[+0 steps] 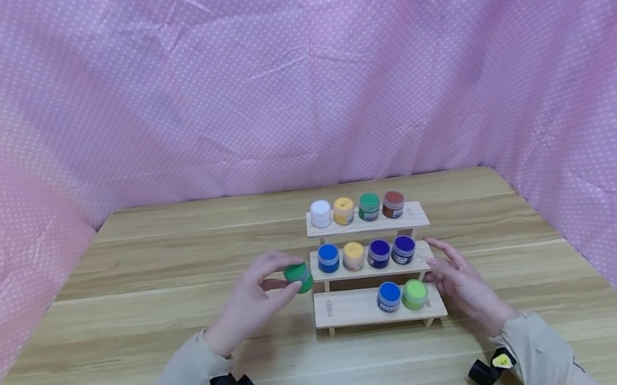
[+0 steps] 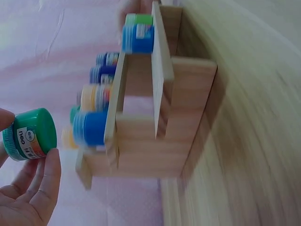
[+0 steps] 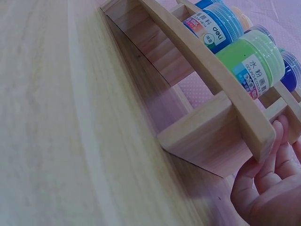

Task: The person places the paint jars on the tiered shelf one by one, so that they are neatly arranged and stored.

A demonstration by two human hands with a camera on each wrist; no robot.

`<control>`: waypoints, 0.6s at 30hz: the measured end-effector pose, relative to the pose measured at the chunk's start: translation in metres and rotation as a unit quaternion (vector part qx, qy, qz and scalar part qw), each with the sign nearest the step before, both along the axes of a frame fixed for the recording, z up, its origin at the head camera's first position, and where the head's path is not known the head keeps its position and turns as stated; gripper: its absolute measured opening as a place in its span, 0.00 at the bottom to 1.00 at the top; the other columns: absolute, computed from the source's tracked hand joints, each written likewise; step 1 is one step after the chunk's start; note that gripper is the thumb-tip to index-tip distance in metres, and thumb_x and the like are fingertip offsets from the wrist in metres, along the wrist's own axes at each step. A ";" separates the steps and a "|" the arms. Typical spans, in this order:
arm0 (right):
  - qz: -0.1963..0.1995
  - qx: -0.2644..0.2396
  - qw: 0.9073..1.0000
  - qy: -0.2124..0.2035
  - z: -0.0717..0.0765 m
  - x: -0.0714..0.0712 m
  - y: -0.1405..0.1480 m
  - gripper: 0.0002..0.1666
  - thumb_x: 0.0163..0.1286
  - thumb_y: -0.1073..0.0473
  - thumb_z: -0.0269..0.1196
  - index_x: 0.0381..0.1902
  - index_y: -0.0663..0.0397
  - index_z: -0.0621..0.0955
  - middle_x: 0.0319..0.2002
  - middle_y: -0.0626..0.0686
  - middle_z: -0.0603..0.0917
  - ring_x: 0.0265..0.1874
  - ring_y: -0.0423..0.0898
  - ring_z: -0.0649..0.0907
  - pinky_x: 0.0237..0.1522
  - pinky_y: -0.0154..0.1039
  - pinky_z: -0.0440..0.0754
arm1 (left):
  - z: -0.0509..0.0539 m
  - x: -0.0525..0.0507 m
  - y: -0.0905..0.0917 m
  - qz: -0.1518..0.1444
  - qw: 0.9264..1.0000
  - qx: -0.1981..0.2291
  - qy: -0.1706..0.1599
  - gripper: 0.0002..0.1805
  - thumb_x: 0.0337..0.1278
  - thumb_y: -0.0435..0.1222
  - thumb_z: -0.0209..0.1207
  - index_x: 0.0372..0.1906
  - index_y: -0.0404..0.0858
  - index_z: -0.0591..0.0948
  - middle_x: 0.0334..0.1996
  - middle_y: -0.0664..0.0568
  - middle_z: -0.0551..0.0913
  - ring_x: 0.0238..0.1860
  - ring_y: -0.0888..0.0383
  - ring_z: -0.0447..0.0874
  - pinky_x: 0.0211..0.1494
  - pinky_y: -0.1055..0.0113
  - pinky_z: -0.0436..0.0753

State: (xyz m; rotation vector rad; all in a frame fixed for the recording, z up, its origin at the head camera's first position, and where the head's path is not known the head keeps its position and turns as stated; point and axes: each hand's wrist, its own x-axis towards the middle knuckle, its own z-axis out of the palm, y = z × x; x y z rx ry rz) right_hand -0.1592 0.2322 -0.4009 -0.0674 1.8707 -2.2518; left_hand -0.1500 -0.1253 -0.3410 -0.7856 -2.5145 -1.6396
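Observation:
My left hand (image 1: 252, 299) pinches a green paint jar (image 1: 299, 278) between thumb and fingers, in the air just left of a three-tier wooden rack (image 1: 348, 308). In the left wrist view the jar (image 2: 35, 134) is tilted, its label showing. At the rack's right end, my right hand (image 1: 467, 288) holds the end of the lowest board (image 3: 261, 141) with thumb and fingertips. That board bears a blue jar (image 1: 389, 297) and a light green jar (image 1: 415, 294) on its right half; its left half is bare.
The middle tier holds a blue jar (image 1: 328, 258), a pale orange jar (image 1: 353, 256) and two dark violet jars (image 1: 379, 253). White (image 1: 321, 214), yellow (image 1: 343, 211), green (image 1: 369, 207) and brown (image 1: 393, 204) jars line the top tier. Pink dotted cloth (image 1: 294, 89) hangs behind the wooden table (image 1: 174, 251).

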 end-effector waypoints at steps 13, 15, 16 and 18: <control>-0.013 0.012 1.000 -0.017 0.005 -0.002 -0.004 0.22 0.75 0.60 0.49 0.63 0.38 0.61 0.32 0.40 0.80 0.33 0.35 0.79 0.42 0.27 0.78 | 0.002 -0.003 0.037 -0.091 0.995 -0.028 -0.001 0.18 0.56 0.31 0.62 0.53 0.40 0.80 0.47 0.54 0.77 0.47 0.60 0.79 0.49 0.66 0.84; -0.013 0.014 1.000 -0.019 0.006 -0.003 -0.004 0.23 0.75 0.60 0.49 0.64 0.40 0.60 0.32 0.40 0.81 0.33 0.35 0.79 0.43 0.27 0.78 | 0.001 -0.004 0.041 -0.103 0.994 -0.036 -0.006 0.17 0.57 0.32 0.62 0.53 0.40 0.80 0.47 0.56 0.77 0.46 0.62 0.79 0.50 0.67 0.83; -0.012 0.013 1.000 -0.018 0.006 -0.003 -0.005 0.23 0.75 0.60 0.49 0.64 0.40 0.60 0.33 0.40 0.81 0.33 0.35 0.79 0.43 0.27 0.78 | 0.000 -0.004 0.044 -0.109 0.993 -0.040 -0.009 0.17 0.57 0.32 0.62 0.53 0.40 0.80 0.46 0.56 0.77 0.45 0.62 0.79 0.51 0.66 0.83; -0.007 0.007 1.000 -0.010 0.006 -0.003 -0.005 0.22 0.75 0.60 0.49 0.63 0.39 0.61 0.34 0.40 0.82 0.33 0.35 0.79 0.42 0.27 0.78 | -0.001 -0.005 0.047 -0.120 0.991 -0.052 -0.013 0.17 0.57 0.33 0.63 0.53 0.40 0.81 0.47 0.57 0.78 0.45 0.63 0.79 0.51 0.67 0.83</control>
